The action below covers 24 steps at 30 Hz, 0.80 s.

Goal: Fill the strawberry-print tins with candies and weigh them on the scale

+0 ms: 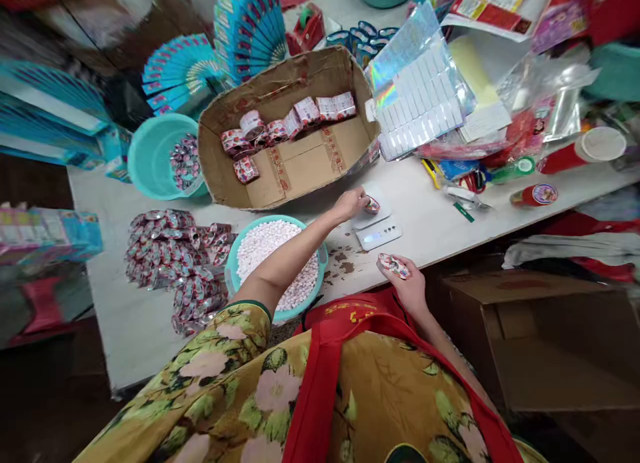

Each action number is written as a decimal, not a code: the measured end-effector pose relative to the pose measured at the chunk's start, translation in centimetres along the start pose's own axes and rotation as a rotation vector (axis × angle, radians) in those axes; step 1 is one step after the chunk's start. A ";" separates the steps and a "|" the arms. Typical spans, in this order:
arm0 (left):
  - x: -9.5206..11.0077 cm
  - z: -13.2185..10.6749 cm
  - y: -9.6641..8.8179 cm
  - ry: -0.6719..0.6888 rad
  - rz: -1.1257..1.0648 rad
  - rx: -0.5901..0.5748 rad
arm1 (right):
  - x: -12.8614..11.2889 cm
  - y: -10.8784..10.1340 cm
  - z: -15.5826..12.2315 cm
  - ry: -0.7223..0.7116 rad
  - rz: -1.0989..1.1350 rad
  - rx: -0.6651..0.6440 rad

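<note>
My left hand [349,204] reaches over a small white scale [380,235], fingers closed on a small printed oval container [371,205] at the scale's plate. Nearer my body, my right hand [411,291] grips another printed oval container [395,266], its open side facing up. What is inside it is too small to tell. Under my left forearm stands a turquoise basin [231,276] full of small white pieces [265,244]. Left of it lies a heap of printed containers [165,249].
Behind the basin, a cut-down cardboard box [310,166] holds several printed rolls [277,132]. A turquoise bowl [150,157] with small printed pieces stands left. Silvery label sheets [420,106], a red cup [565,157] and wrappers cover the right. An open carton [540,356] sits below the table edge.
</note>
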State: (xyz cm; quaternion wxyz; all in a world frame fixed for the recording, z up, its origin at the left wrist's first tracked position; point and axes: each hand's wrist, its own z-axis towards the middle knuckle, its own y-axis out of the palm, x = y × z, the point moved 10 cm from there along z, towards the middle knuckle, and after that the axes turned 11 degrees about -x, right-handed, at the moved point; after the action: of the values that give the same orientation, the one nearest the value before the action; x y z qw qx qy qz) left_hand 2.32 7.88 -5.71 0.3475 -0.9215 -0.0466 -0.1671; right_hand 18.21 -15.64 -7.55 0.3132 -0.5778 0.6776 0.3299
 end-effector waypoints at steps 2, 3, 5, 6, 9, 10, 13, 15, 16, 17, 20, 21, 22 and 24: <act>0.3 0.7 0.4 -0.030 0.091 -0.018 | 0.7 -0.7 0.6 0.003 0.035 0.013; 0.4 1.0 0.5 -0.039 0.126 -0.023 | 1.0 -1.0 0.8 0.003 0.050 0.018; 0.6 1.4 0.6 -0.047 0.176 -0.022 | 1.6 -1.5 1.2 0.002 0.072 0.029; 0.7 1.5 0.6 -0.046 0.188 -0.017 | 1.9 -1.7 1.4 0.000 0.077 0.032; 0.6 1.7 0.4 -0.038 0.192 -0.007 | 2.5 -1.8 1.6 -0.001 0.084 0.041; 0.5 1.8 0.3 -0.033 0.188 -0.006 | 2.6 -1.8 1.6 -0.001 0.087 0.043; 0.4 2.3 0.2 0.001 0.169 0.005 | 2.9 -1.4 1.6 -0.004 0.104 0.042; 0.4 2.6 0.2 0.041 0.151 0.018 | 3.0 -1.2 1.5 -0.010 0.103 0.046; 0.4 2.7 0.2 0.065 0.139 0.027 | 3.0 -1.1 1.5 -0.014 0.099 0.049; 0.4 2.7 0.2 0.087 0.124 0.039 | 3.1 -1.0 1.4 -0.019 0.096 0.051; 0.2 2.8 0.2 0.119 0.073 0.071 | 3.3 -0.7 1.2 -0.022 0.089 0.042; 0.0 2.8 0.2 0.122 0.052 0.079 | 3.4 -0.6 1.1 -0.018 0.085 0.037; -0.1 2.7 0.2 0.127 0.022 0.086 | 3.4 -0.5 1.1 -0.013 0.079 0.035; -0.3 2.5 -0.1 0.152 -0.092 0.112 | 3.3 -0.3 0.9 0.000 0.067 0.039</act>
State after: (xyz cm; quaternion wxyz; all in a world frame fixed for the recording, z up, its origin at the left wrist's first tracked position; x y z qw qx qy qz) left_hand 2.69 9.60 -7.45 0.3930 -0.8822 -0.0716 -0.2492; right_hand 18.14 -16.82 -10.80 0.3132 -0.5485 0.7030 0.3268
